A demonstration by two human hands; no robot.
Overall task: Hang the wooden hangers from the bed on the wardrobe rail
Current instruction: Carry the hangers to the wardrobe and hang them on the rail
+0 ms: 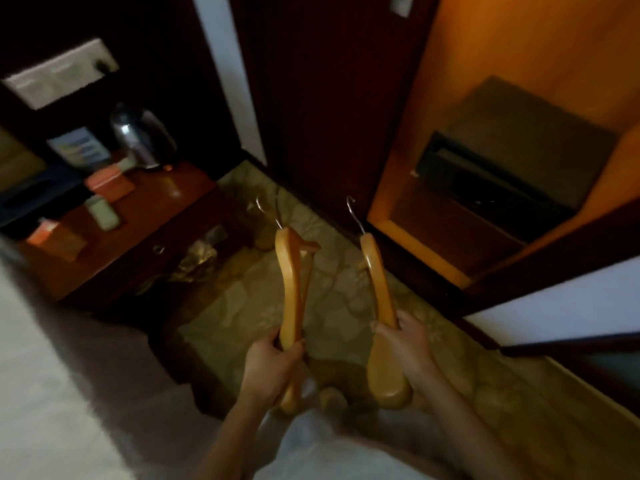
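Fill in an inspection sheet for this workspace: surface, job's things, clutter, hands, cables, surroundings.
Surface: patterned carpet, dimly lit.
Job's things: left hanger and right hanger, both wooden, held over the carpet with their metal hooks pointing away from the person; the rail is not in view.
Clutter: kettle and small boxes on the desk.
Hands: left hand grips the left hanger; right hand grips the right hanger.
Cables: nothing seen.
Surroundings: open wardrobe ahead right with a safe inside; bed at lower left.
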